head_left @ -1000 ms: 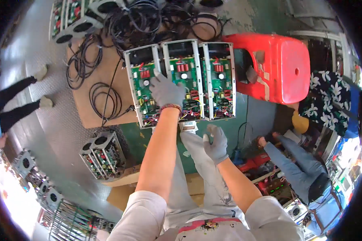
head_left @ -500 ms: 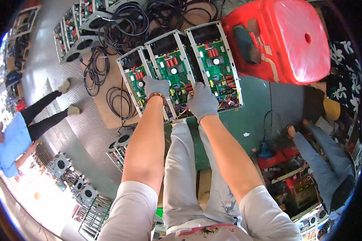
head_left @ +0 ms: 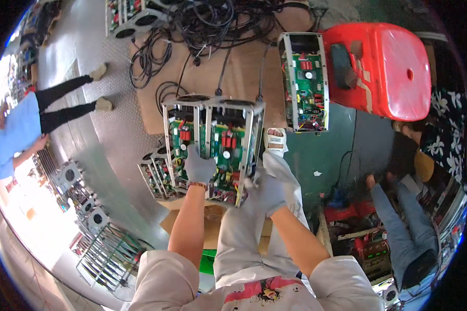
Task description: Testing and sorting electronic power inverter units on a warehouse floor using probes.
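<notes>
Board-unit pair (head_left: 226, 147): drawn toward six o'clock; third unit (head_left: 307, 85) left at two o'clock
Left hand (head_left: 199, 167): clamped on the pair's inner frames
Right hand (head_left: 270, 193): at four o'clock edge; grasp cannot be told

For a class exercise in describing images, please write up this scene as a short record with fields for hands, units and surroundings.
Left hand: grey-gloved, on the left circuit-board unit; grip partly hidden
Right hand: grey-gloved, blurred, at the lower right edge of the right circuit-board unit; grip unclear
Pair: side by side, metal-framed, green boards
Third circuit-board unit: apart, beside a red plastic stool
Black cables: tangled, mostly on brown cardboard
</notes>
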A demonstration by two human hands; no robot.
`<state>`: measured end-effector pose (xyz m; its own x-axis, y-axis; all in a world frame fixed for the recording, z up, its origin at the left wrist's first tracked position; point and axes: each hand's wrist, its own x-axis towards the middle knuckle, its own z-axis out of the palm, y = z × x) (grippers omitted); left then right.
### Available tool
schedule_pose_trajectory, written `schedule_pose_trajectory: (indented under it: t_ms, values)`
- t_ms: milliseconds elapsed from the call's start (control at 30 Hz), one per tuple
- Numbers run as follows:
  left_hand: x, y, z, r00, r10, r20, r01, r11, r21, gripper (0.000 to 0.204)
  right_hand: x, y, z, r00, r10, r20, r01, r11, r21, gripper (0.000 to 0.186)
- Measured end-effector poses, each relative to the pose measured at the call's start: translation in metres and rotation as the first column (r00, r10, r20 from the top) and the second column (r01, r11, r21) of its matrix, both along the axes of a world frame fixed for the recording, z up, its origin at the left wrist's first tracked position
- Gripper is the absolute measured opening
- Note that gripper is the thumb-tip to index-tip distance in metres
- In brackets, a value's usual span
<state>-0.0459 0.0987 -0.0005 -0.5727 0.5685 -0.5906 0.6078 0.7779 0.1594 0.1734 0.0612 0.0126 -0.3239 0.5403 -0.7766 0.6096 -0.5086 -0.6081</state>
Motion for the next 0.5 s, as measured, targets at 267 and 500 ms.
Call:
schedule_pose_trajectory:
  t_ms: [267, 500]
  values:
    - [-0.040, -0.115, 0.010, 0.997, 0.006, 0.078, -0.008, 1.000, 0.016, 0.038, -0.039, -0.044, -0.054, 0.759, -0.617, -0.207, 0.598, 0.787, -0.152, 0.096]
    - [-0.055, -0.188, 0.003, 0.989, 0.106, 0.106, -0.101, 0.994, -0.053, 0.036, -0.090, -0.089, -0.059, 0.821, -0.429, -0.378, 0.429, 0.899, -0.089, 0.060]
